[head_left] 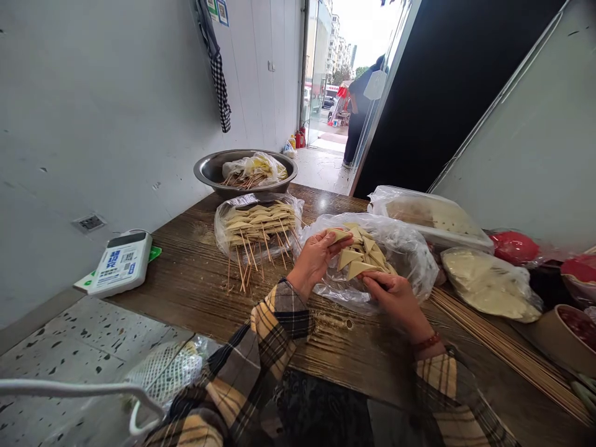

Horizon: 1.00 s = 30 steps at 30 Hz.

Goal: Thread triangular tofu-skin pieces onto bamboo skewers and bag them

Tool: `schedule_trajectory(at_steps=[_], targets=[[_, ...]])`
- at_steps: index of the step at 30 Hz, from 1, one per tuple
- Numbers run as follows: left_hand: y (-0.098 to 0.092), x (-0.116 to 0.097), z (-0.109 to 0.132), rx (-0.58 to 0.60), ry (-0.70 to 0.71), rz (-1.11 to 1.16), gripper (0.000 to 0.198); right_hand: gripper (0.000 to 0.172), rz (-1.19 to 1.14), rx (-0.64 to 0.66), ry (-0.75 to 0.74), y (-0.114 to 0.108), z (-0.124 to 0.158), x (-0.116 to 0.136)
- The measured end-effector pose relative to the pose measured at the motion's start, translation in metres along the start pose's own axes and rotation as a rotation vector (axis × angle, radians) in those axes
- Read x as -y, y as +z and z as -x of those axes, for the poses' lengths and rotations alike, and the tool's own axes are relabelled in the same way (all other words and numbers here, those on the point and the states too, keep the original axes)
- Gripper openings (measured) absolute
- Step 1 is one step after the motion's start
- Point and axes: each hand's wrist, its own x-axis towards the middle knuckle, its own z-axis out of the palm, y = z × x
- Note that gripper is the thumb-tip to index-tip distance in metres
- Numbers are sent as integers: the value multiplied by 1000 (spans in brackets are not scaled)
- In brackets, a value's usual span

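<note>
My left hand [314, 257] pinches a pale beige folded triangle [338, 236], which looks like tofu sheet, between thumb and fingers. Beside it, my right hand [393, 295] is closed, thumb and fingertips at the edge of another folded triangle [359, 269] on the near side of the pile. Both hands are over an open clear plastic bag [410, 251] that holds a heap of loose triangles [370, 244]. To the left, a second plastic bag [222, 233] holds rows of such triangles threaded on thin wooden skewers [251, 251], whose bare ends point towards me.
A metal basin [201, 169] with bagged skewered items stands at the far left. Along the right lie a bundle of bare skewers [503, 347], a bag of pale sheets [493, 285], a covered white tray [447, 236] and a bowl [554, 335]. A white boxy device [118, 264] sits at the left edge.
</note>
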Motion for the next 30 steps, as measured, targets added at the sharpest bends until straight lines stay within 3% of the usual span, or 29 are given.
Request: schedule_trajectory(at_steps=[20, 30], targets=[[5, 5, 3, 5, -22, -81, 23, 32, -26, -20, -5, 2, 0, 0], [3, 1, 3, -19, -9, 9, 28, 31, -83, -45, -1, 4, 0, 1]])
